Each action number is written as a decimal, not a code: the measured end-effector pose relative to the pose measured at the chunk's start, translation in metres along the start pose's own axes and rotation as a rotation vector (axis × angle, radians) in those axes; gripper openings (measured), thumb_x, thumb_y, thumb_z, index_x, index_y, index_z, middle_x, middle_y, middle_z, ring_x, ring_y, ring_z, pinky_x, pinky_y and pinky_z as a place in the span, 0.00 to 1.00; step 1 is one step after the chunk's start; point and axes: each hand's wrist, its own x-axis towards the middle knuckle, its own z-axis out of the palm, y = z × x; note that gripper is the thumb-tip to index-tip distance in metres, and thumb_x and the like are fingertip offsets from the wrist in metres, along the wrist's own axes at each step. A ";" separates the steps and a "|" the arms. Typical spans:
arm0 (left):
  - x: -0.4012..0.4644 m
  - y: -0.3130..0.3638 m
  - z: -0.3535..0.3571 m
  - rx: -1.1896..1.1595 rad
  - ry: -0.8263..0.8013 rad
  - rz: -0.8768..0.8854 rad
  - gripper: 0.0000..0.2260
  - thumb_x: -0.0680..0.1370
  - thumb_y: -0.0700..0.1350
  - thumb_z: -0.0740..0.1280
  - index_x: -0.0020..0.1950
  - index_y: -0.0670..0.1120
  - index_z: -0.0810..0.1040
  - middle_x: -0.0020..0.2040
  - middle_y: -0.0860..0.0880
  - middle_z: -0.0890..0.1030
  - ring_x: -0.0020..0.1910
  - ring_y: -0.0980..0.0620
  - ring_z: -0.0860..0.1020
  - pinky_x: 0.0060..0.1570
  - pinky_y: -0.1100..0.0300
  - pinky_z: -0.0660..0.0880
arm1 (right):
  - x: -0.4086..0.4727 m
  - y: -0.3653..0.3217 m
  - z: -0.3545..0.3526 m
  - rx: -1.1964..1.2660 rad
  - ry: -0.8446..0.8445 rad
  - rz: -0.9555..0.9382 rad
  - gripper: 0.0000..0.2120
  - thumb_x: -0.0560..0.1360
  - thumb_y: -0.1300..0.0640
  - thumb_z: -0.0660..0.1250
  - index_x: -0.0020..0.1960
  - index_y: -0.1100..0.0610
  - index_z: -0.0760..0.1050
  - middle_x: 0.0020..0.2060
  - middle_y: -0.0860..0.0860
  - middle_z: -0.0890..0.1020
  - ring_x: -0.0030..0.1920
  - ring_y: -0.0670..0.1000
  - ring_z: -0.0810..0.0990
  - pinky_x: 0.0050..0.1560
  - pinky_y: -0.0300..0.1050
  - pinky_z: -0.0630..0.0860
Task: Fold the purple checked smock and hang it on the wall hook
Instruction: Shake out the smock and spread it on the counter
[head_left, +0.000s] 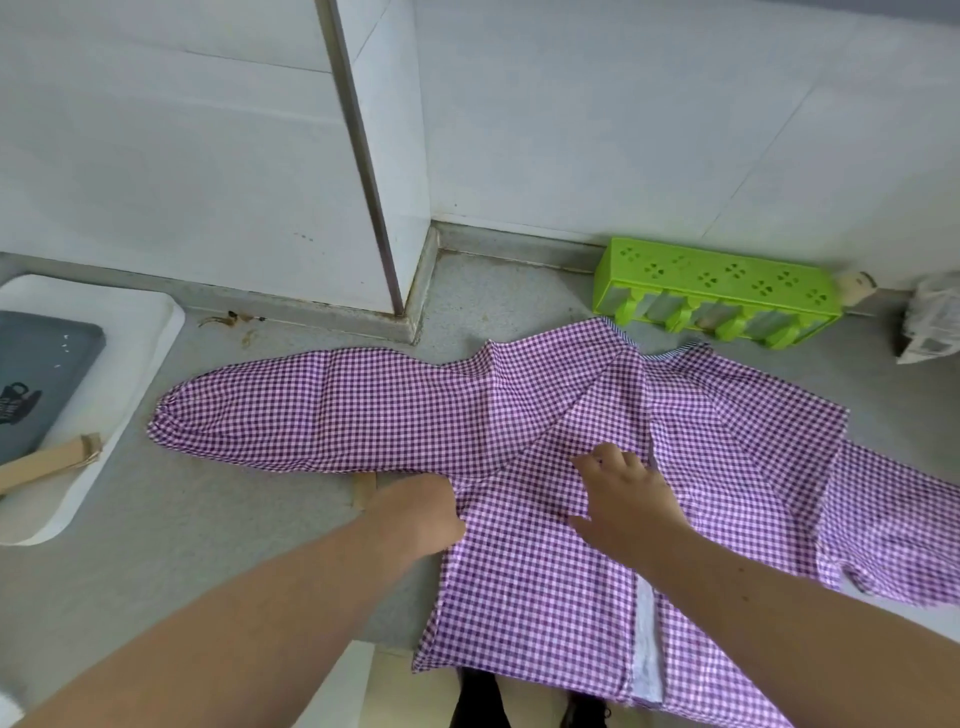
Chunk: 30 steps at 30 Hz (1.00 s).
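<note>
Pale tiled walls (675, 130), steel corner strip (363, 156), speckled grey counter (208, 519) in daylight.

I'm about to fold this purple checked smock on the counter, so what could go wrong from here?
1. The smock touches the green rack; pulling the cloth may drag or tip the rack.
2. The counter shows brown stains near the wall, close to the long sleeve; the sleeve could pick up dirt.
3. The left hand grips one edge while the right hand presses flat, so the fold may bunch unevenly.
</note>
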 end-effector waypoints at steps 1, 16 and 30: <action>0.000 0.001 0.001 -0.051 0.016 -0.007 0.12 0.81 0.54 0.66 0.41 0.50 0.72 0.41 0.51 0.78 0.41 0.51 0.79 0.41 0.58 0.76 | -0.005 0.003 0.003 0.001 -0.009 0.007 0.37 0.76 0.33 0.67 0.77 0.50 0.61 0.70 0.52 0.68 0.69 0.57 0.71 0.68 0.58 0.74; -0.030 0.022 0.020 -0.240 -0.085 -0.184 0.10 0.85 0.53 0.63 0.53 0.47 0.78 0.45 0.52 0.77 0.41 0.56 0.74 0.44 0.61 0.71 | -0.046 0.025 0.027 0.070 -0.128 0.046 0.55 0.72 0.28 0.68 0.84 0.52 0.42 0.81 0.59 0.52 0.79 0.62 0.58 0.69 0.59 0.75; -0.068 0.012 0.041 -0.287 -0.045 -0.248 0.07 0.85 0.46 0.61 0.53 0.45 0.77 0.47 0.49 0.78 0.45 0.53 0.75 0.41 0.63 0.71 | -0.050 0.034 0.033 0.176 -0.067 0.078 0.53 0.67 0.27 0.73 0.79 0.51 0.52 0.68 0.58 0.65 0.67 0.60 0.71 0.62 0.57 0.80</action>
